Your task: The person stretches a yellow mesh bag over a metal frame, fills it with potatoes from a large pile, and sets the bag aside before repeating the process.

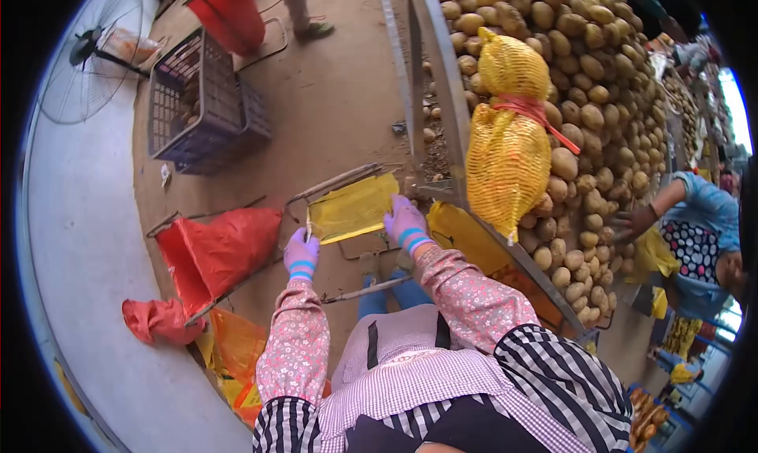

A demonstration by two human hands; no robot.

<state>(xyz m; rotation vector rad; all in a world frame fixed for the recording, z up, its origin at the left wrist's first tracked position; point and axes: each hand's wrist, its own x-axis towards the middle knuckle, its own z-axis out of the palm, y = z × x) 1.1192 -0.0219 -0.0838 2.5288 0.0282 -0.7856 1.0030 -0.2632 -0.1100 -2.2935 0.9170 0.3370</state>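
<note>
A flat yellow mesh bag (353,208) is stretched between my two hands, over a thin metal frame (335,182). Closed on the bag's left edge is my left hand (302,253), in a purple glove with blue bands at the wrist. My right hand (405,221), gloved the same way, grips its right edge. To the right, a filled yellow mesh bag of potatoes (509,165), tied with a red strip (525,107), lies on the potato heap. More yellow bag material (466,236) hangs below the table edge, near my right hand.
A metal-edged table (450,97) carries a large heap of potatoes (588,82). Red bags (221,251) hang on a frame at left. Stacked plastic crates (197,105) and a fan (85,48) stand farther off. Another person (699,224) reaches into the potatoes at right.
</note>
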